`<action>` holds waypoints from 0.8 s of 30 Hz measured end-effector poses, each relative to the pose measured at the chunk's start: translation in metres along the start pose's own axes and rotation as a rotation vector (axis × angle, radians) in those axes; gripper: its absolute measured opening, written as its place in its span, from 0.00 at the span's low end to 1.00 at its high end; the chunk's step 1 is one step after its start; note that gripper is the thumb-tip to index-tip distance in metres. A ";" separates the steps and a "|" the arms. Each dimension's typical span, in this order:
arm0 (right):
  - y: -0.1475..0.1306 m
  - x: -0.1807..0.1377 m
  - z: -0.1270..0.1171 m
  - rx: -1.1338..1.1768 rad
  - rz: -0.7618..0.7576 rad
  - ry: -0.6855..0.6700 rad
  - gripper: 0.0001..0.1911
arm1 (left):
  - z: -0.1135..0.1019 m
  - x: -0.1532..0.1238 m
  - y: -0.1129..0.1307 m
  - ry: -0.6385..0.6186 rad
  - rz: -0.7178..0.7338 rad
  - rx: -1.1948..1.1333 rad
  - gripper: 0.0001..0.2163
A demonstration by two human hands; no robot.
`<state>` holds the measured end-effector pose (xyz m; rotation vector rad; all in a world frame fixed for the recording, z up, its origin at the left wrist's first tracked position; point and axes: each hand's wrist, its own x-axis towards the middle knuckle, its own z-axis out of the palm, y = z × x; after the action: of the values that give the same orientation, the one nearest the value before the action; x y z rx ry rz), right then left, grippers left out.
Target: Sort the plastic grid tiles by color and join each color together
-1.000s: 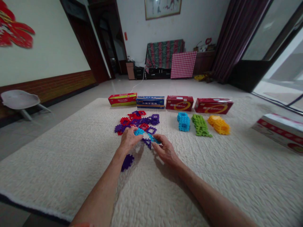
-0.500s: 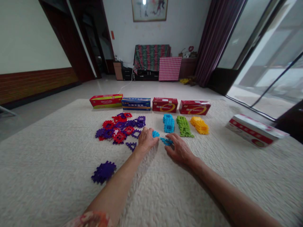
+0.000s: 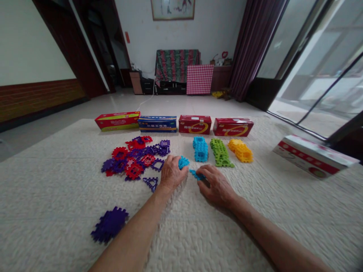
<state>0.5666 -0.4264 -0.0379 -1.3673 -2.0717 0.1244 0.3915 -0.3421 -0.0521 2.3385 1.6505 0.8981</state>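
My left hand [image 3: 171, 173] is closed round a blue plastic building piece [image 3: 183, 162] with toothed edges. Just to its right, my right hand [image 3: 215, 183] has its fingers curled over another blue toothed piece [image 3: 195, 173] low on the cloth; the hand hides most of it. Beyond my hands lie a blue stack [image 3: 200, 150], a green stack [image 3: 221, 152] and a yellow stack [image 3: 240, 150] of such pieces. Left of my left hand spreads a mixed pile of red pieces [image 3: 133, 171] and purple pieces [image 3: 144, 151]. A purple triangular piece [image 3: 151, 183] lies close to my left wrist.
A round purple toothed piece [image 3: 110, 224] lies at the near left. Across the back stand a red-yellow box [image 3: 118, 121], a blue box [image 3: 157, 124] and two dark red boxes [image 3: 194, 125]. A white-red box [image 3: 314, 156] sits at the right on the quilted cloth [image 3: 193, 234].
The view has shifted slightly, so the pieces and boxes sit a little differently in the picture. Both hands remain at the blue pieces, with little movement of their own.
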 end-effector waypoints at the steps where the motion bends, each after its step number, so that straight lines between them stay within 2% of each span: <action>1: -0.001 0.000 -0.001 0.017 -0.017 -0.009 0.13 | 0.000 0.001 -0.001 0.002 -0.011 -0.021 0.15; 4: -0.006 -0.002 -0.005 0.084 -0.080 -0.068 0.14 | -0.003 0.003 -0.003 0.004 -0.045 -0.099 0.17; 7: -0.009 -0.002 -0.004 0.170 -0.098 -0.097 0.08 | -0.009 0.003 -0.001 -0.010 -0.025 -0.208 0.19; 9: -0.006 -0.002 0.000 0.189 -0.043 0.009 0.06 | -0.013 0.003 0.002 -0.062 0.025 -0.304 0.20; 11: 0.000 -0.001 0.004 0.152 0.039 0.165 0.09 | -0.016 0.002 0.005 -0.147 0.063 -0.413 0.20; 13: 0.007 0.001 0.008 0.096 0.083 0.255 0.14 | -0.018 0.001 0.008 -0.230 0.071 -0.500 0.18; 20: 0.017 0.002 0.009 0.015 0.017 0.211 0.16 | -0.012 -0.002 0.007 -0.425 0.094 -0.779 0.15; 24: 0.016 0.002 0.008 0.023 0.022 0.187 0.15 | -0.014 -0.002 0.006 -0.481 0.092 -0.838 0.12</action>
<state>0.5748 -0.4148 -0.0497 -1.3357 -1.8951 0.0276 0.3881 -0.3491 -0.0387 1.8288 0.7638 0.7492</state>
